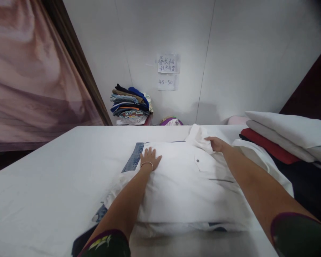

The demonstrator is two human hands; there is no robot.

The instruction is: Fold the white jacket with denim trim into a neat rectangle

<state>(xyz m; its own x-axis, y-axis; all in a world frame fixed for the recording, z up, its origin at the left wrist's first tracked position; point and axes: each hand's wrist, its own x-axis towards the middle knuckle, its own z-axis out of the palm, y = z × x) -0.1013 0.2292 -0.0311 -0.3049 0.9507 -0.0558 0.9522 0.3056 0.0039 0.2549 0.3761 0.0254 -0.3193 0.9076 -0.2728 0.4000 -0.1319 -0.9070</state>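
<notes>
- Left hand (pixel 150 158) spread flat on the white shirt (pixel 176 192): press evenly so it won't slip.
- Right hand (pixel 216 143) pinches its far edge (pixel 198 137): pull gently to avoid creases.

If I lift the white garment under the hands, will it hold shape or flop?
The white garment will likely flop: the part pinched by the right hand crumples softly. It could shift the blue denim poking out at its left edge. Rolling seems unlikely, as it lies spread flat under the left hand.
</notes>
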